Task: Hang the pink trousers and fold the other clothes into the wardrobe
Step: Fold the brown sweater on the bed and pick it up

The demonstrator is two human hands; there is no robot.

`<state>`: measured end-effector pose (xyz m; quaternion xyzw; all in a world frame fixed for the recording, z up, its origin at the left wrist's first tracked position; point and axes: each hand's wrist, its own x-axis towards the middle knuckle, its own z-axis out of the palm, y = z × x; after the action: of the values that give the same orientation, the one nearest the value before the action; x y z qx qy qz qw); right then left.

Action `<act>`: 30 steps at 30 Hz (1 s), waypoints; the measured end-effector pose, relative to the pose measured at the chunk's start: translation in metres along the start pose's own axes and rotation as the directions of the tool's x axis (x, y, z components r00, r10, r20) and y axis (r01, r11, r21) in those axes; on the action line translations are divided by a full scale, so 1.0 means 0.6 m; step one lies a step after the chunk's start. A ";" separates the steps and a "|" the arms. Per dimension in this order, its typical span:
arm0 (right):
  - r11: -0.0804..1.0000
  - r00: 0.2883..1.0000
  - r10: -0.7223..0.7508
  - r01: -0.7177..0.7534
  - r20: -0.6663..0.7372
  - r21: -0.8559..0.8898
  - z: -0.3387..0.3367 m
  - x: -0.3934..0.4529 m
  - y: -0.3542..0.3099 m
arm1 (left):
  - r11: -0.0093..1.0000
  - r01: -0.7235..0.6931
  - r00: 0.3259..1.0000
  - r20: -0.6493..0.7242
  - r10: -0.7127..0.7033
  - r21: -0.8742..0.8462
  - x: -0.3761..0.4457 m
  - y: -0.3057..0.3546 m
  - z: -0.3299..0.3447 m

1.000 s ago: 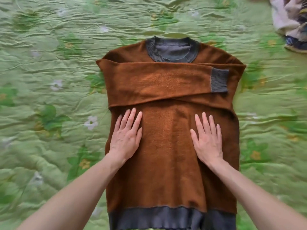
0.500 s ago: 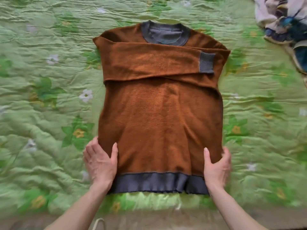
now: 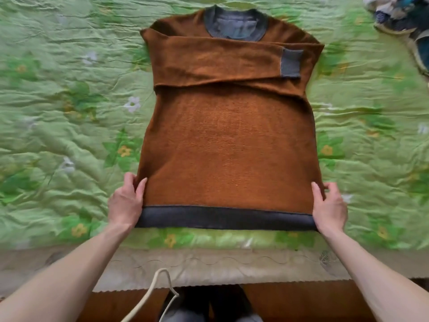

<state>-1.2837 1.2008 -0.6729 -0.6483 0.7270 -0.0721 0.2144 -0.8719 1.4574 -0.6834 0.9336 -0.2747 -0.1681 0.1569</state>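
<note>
A brown sweater (image 3: 229,140) with a dark grey collar, cuffs and hem lies flat on the green flowered bedspread (image 3: 58,112). Both sleeves are folded across its chest, one grey cuff showing at the right. My left hand (image 3: 126,202) grips the sweater's lower left corner, thumb on top of the fabric and fingers under the edge. My right hand (image 3: 329,206) grips the lower right corner the same way. The grey hem is stretched straight between them. No pink trousers are in view.
A heap of other clothes (image 3: 401,17) lies at the bed's far right corner. The beige mattress edge (image 3: 209,266) runs along the near side. A pale cord or hanger (image 3: 157,289) hangs in front of my legs.
My hands slid from the sweater's middle down to its bottom corners and took hold of the hem. The view tilted down, bringing the bed's near edge into sight.
</note>
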 end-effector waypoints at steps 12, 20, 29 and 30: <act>0.977 0.975 -0.185 0.168 -0.123 -0.133 0.063 -0.011 -0.032 | 0.950 -0.147 0.983 -0.070 0.172 0.276 0.019 0.050 0.049; 0.798 0.854 -0.495 0.520 0.162 -0.305 0.103 0.034 -0.094 | 0.756 -0.578 0.815 0.177 0.551 0.307 0.124 0.135 0.079; 0.864 0.895 -0.445 0.435 0.021 -0.254 0.104 0.098 -0.149 | 0.566 -0.759 0.648 0.293 0.703 0.322 0.247 0.154 0.056; 0.870 0.892 -0.452 0.441 -0.001 -0.219 0.104 0.117 -0.175 | 0.547 -0.773 0.630 0.295 0.718 0.320 0.273 0.173 0.049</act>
<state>-1.1675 1.1277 -0.7042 -0.8158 0.5662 -0.0583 0.1020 -0.8014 1.2759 -0.7071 0.7249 -0.6839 -0.0824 -0.0085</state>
